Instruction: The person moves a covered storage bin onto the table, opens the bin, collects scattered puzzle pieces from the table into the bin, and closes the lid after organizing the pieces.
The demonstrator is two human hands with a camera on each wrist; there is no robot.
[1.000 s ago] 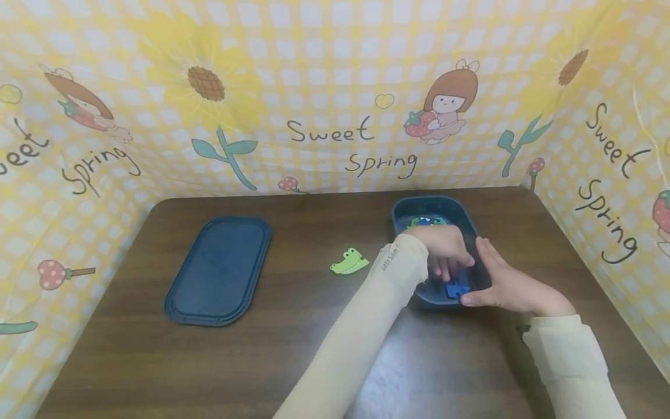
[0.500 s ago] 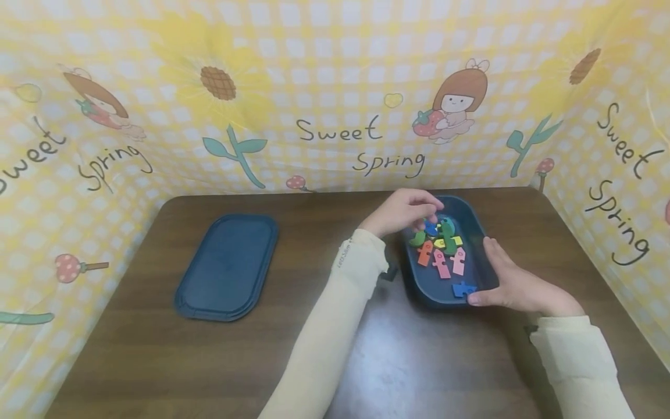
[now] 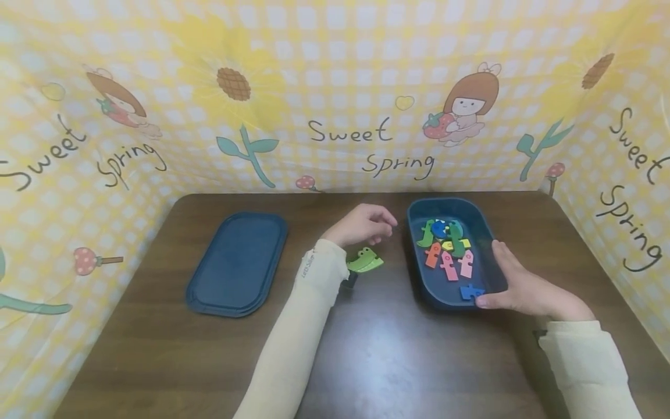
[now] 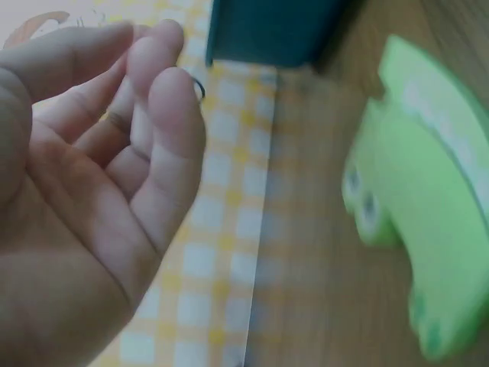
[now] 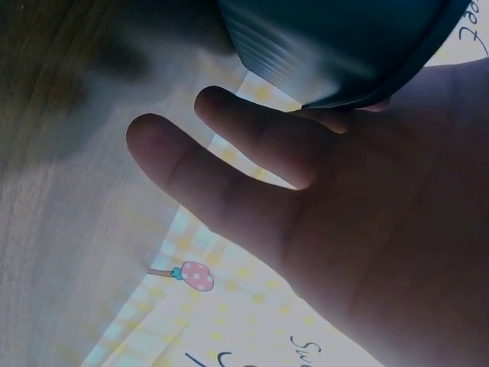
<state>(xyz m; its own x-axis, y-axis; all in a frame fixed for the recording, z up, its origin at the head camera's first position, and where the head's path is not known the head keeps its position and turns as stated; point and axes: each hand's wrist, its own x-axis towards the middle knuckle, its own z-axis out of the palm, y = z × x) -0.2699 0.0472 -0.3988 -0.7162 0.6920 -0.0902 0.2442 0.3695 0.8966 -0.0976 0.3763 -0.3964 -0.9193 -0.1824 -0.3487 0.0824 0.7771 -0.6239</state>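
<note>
In the head view my left hand hovers between the lid and the box, just above and beside a light-green crocodile-head piece on the table. Its fingers are loosely bent, with nothing seen between them. The left wrist view shows that piece close by, apart from the palm. My right hand rests against the near right corner of a dark blue box, thumb and straight fingers spread along its sides. Inside lie colourful puzzle pieces: pink, orange, blue, green and yellow.
A dark blue lid lies flat on the left of the brown wooden table. A yellow checked cloth with printed figures stands behind and at both sides.
My left hand has come out of the box and moved left to the crocodile-head piece, uncovering the coloured pieces inside the box. The right hand has stayed at the box's corner.
</note>
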